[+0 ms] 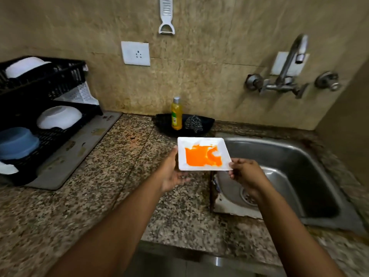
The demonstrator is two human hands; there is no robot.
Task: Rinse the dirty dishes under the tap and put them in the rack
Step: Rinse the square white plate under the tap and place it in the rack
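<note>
A white square plate (201,143) smeared with orange sauce is held level above the counter, at the left edge of the steel sink (299,154). My left hand (172,172) grips its left side from below, thumb on the rim. My right hand (246,172) pinches its near right corner. The tap (293,56) juts from the wall above the sink's far side, with no water running. At the far left stands the black two-tier dish rack (50,90), holding two white bowls, a blue bowl and a white piece at its front.
A yellow dish-soap bottle (176,114) and a steel scrubber (193,122) sit on a black tray behind the plate. A grey mat (79,150) lies under the rack. A white peeler (166,17) hangs on the wall above a socket (135,53). Speckled granite counter (111,186) spreads between rack and sink.
</note>
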